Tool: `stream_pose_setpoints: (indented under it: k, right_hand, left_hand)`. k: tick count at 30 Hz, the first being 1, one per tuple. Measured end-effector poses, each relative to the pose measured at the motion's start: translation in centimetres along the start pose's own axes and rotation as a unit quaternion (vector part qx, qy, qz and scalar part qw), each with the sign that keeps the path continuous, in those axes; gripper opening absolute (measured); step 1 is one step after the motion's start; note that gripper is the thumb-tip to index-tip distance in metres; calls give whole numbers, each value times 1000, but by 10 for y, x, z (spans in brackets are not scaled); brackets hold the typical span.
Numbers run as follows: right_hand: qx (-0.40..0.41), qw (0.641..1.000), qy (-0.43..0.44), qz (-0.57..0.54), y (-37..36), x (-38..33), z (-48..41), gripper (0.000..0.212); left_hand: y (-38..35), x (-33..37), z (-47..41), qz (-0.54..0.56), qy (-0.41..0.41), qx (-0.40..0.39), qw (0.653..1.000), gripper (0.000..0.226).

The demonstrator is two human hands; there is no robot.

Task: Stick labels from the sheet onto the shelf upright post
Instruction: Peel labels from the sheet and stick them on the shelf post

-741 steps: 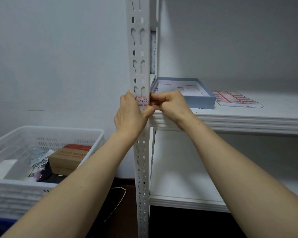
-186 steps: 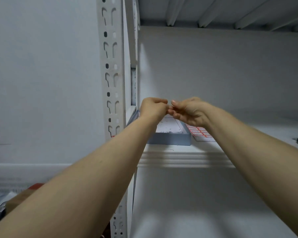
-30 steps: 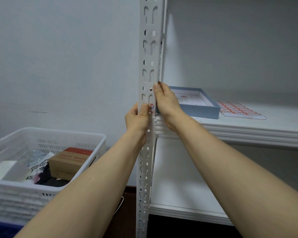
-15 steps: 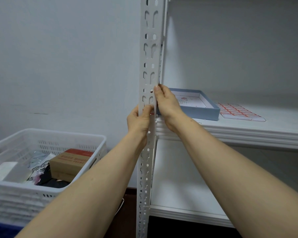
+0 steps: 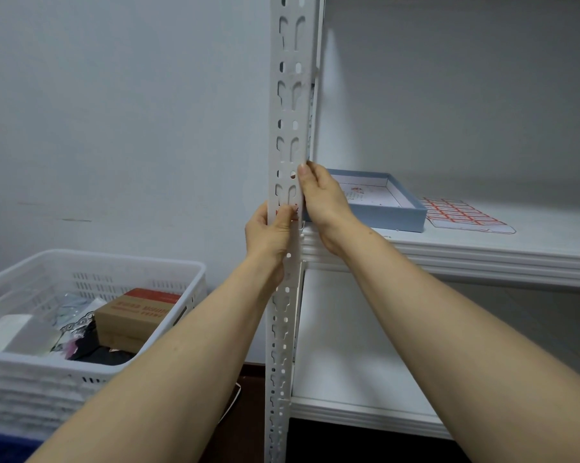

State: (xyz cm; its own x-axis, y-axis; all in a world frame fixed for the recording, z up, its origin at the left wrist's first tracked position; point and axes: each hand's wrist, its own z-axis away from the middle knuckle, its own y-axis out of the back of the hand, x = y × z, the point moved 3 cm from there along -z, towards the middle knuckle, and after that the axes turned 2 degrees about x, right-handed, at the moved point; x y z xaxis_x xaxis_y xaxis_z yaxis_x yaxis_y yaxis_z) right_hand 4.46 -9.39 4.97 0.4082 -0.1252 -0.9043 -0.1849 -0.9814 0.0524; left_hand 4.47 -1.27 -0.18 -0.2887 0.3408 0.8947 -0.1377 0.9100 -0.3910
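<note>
The left hand (image 5: 270, 233) grips the white perforated metal upright post (image 5: 290, 95), fingers behind it and thumb pressed on a small red-bordered paper label (image 5: 294, 209) on the post's front face. The right hand (image 5: 322, 198) lies with straight fingers against the post's right edge, just above the label. Right of the post, on the white shelf (image 5: 482, 255), are a shallow pale-blue cardboard box (image 5: 382, 213) and, further out, the red-printed label sheet (image 5: 462, 215). Left of the post and lower is a white slotted plastic basket (image 5: 81, 272).

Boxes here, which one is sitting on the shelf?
The shallow light-blue box, open on top, beside the label sheet; the brown cardboard box lies in the white basket instead.
</note>
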Motion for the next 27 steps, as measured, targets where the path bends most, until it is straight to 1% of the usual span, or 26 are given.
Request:
stream_pose_setpoints:
  k: [4,10,16,27]
  right_hand:
    - [5,1000,-4,7,-2,1,-1,31]
    - [6,1000,-5,8,-1,0,-1,31]
    - [8,1000,-1,16,-1,2,-2,30]
    - [4,1000,-2,25,0,2,-2,34]
  left_hand:
    - [-1,1,0,-3,14,0,1000,4]
    - [-3,2,2,-28,-1,9,1000,13]
    - [-4,3,2,-33,-3,11,999,8]
    - [-4,4,3,-35,-1,10,999,9]
